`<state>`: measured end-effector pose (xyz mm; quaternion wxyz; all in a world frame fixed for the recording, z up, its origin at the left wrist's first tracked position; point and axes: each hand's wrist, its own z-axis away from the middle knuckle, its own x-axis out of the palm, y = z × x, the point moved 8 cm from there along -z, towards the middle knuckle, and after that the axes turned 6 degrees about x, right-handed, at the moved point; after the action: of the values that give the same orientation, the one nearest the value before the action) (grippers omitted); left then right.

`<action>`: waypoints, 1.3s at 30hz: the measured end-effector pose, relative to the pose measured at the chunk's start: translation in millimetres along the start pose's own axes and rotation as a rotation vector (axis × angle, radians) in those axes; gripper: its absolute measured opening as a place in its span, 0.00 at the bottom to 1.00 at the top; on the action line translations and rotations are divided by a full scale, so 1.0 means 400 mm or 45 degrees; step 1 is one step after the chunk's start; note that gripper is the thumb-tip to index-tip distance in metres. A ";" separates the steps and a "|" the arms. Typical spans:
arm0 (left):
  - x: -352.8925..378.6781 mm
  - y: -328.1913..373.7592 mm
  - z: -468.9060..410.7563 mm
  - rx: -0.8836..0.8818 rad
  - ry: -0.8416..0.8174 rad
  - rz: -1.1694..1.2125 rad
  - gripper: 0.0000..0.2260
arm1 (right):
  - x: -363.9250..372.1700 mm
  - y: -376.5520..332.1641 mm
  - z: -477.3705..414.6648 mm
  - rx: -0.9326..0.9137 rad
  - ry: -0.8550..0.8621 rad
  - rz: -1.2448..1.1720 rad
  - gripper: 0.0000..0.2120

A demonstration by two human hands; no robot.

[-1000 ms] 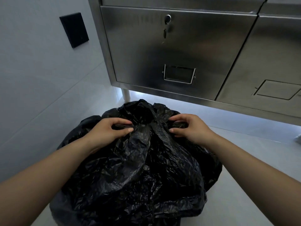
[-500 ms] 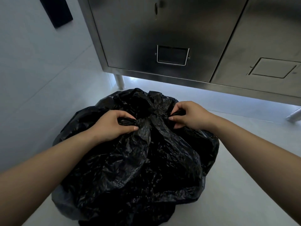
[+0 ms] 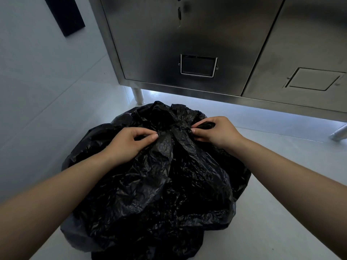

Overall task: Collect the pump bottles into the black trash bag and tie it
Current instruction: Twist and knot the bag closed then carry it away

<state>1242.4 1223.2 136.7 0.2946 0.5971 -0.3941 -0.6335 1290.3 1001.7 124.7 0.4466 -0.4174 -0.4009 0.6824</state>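
Observation:
A full, crinkled black trash bag point(image 3: 159, 194) sits on the pale floor in front of me. Its top is gathered into a twisted bunch between my hands. My left hand point(image 3: 129, 143) pinches a fold of the plastic on the left of the bunch, thumb and fingers closed on it. My right hand point(image 3: 216, 132) grips a short twisted end of the bag on the right side. No pump bottle shows; whatever is inside the bag is hidden by the plastic.
A stainless steel cabinet point(image 3: 187, 44) on short legs point(image 3: 138, 95) stands just beyond the bag, with a second door point(image 3: 309, 53) at right. A pale wall with a black panel point(image 3: 65, 14) closes the left side. Pale floor point(image 3: 281, 175) lies to the right.
Both hands have drawn closer around the bag's gathered top and pulled the ends tighter. The view has tipped slightly, with the cabinet shifting in the frame.

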 end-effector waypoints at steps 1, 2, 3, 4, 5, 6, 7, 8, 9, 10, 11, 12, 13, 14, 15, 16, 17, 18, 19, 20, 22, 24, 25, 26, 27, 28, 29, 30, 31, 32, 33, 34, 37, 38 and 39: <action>-0.001 0.001 0.001 -0.019 -0.011 0.030 0.09 | -0.001 -0.003 -0.001 -0.004 0.018 -0.003 0.04; 0.000 -0.001 0.000 -0.032 -0.043 0.029 0.09 | -0.002 -0.007 -0.002 -0.009 0.029 0.007 0.04; 0.003 -0.002 0.000 -0.033 -0.098 -0.005 0.08 | -0.004 -0.010 -0.001 -0.013 0.036 0.017 0.04; 0.007 -0.003 0.001 -0.023 -0.164 -0.063 0.08 | -0.005 -0.013 0.000 -0.016 0.041 0.027 0.05; 0.011 -0.006 0.002 -0.019 -0.214 -0.105 0.08 | -0.006 -0.014 0.003 -0.018 0.040 0.039 0.05; 0.011 -0.008 0.004 -0.016 -0.235 -0.115 0.07 | -0.005 -0.015 0.006 -0.019 0.034 0.048 0.04; 0.009 -0.008 0.006 -0.017 -0.224 -0.099 0.06 | -0.005 -0.014 0.009 -0.017 0.027 0.052 0.04; 0.003 -0.006 0.006 -0.010 -0.186 -0.072 0.06 | -0.006 -0.011 0.013 -0.012 0.024 0.046 0.04; -0.007 -0.002 0.008 -0.002 -0.131 -0.051 0.06 | -0.009 -0.008 0.016 -0.002 0.026 0.026 0.04; -0.022 0.002 0.011 0.012 -0.074 -0.035 0.07 | -0.014 -0.003 0.020 0.016 0.033 -0.007 0.03; -0.039 0.004 0.015 0.019 -0.021 -0.021 0.09 | -0.023 0.003 0.023 0.038 0.044 -0.049 0.03; -0.059 0.003 0.016 0.017 0.027 -0.008 0.11 | -0.035 0.009 0.027 0.062 0.061 -0.090 0.02; -0.081 0.001 0.020 0.005 0.074 0.000 0.11 | -0.049 0.015 0.032 0.081 0.081 -0.125 0.02; -0.106 -0.002 0.023 -0.006 0.123 0.006 0.12 | -0.064 0.019 0.036 0.089 0.107 -0.152 0.03; -0.126 -0.006 0.024 -0.015 0.165 0.013 0.13 | -0.079 0.021 0.039 0.088 0.137 -0.172 0.05; -0.140 -0.012 0.024 -0.021 0.194 0.023 0.14 | -0.091 0.022 0.043 0.079 0.161 -0.180 0.05; -0.151 -0.018 0.024 -0.031 0.215 0.022 0.14 | -0.096 0.019 0.046 0.063 0.172 -0.183 0.04; -0.158 -0.023 0.023 -0.039 0.230 0.014 0.15 | -0.095 0.013 0.047 0.037 0.170 -0.186 0.02; -0.164 -0.029 0.021 -0.047 0.245 0.005 0.15 | -0.091 0.002 0.049 0.002 0.162 -0.195 0.01; -0.171 -0.034 0.018 -0.056 0.268 0.009 0.15 | -0.084 -0.010 0.049 -0.040 0.150 -0.209 0.02; -0.182 -0.040 0.011 -0.094 0.315 0.081 0.10 | -0.071 -0.037 0.046 -0.115 0.114 -0.261 0.02; -0.179 -0.039 0.006 -0.173 0.314 0.211 0.04 | -0.056 -0.059 0.042 -0.162 0.077 -0.314 0.02; -0.170 -0.038 0.004 -0.232 0.291 0.284 0.04 | -0.049 -0.067 0.040 -0.168 0.066 -0.335 0.02; -0.157 -0.036 0.003 -0.300 0.261 0.359 0.04 | -0.046 -0.072 0.036 -0.165 0.063 -0.348 0.02; -0.145 -0.036 0.002 -0.372 0.237 0.425 0.05 | -0.043 -0.075 0.032 -0.150 0.064 -0.354 0.02; -0.135 -0.036 0.000 -0.445 0.224 0.489 0.06 | -0.042 -0.075 0.028 -0.123 0.067 -0.356 0.02; -0.126 -0.036 0.000 -0.513 0.217 0.557 0.09 | -0.042 -0.073 0.024 -0.081 0.068 -0.366 0.02; -0.119 -0.035 0.001 -0.568 0.209 0.636 0.11 | -0.043 -0.069 0.021 -0.035 0.068 -0.381 0.02; -0.113 -0.032 0.003 -0.597 0.193 0.709 0.13 | -0.044 -0.064 0.019 0.008 0.066 -0.393 0.03; -0.107 -0.026 0.005 -0.606 0.169 0.755 0.15 | -0.045 -0.058 0.018 0.043 0.068 -0.393 0.07; -0.102 -0.020 0.005 -0.595 0.141 0.747 0.17 | -0.045 -0.052 0.018 0.070 0.072 -0.380 0.11; -0.099 -0.015 0.006 -0.565 0.114 0.688 0.19 | -0.045 -0.047 0.019 0.085 0.083 -0.357 0.14; -0.088 0.010 -0.001 -0.419 0.099 0.523 0.22 | -0.041 -0.044 0.023 0.080 0.119 -0.292 0.10; -0.077 0.012 -0.003 -0.400 0.099 0.502 0.23 | -0.040 -0.045 0.022 0.070 0.126 -0.288 0.08; -0.064 0.009 -0.005 -0.387 0.100 0.450 0.22 | -0.039 -0.046 0.021 0.062 0.130 -0.296 0.06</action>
<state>1246.7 1242.7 153.4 0.5025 0.4919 -0.3808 -0.6004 1291.5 990.6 147.8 0.5527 -0.3913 -0.4065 0.6133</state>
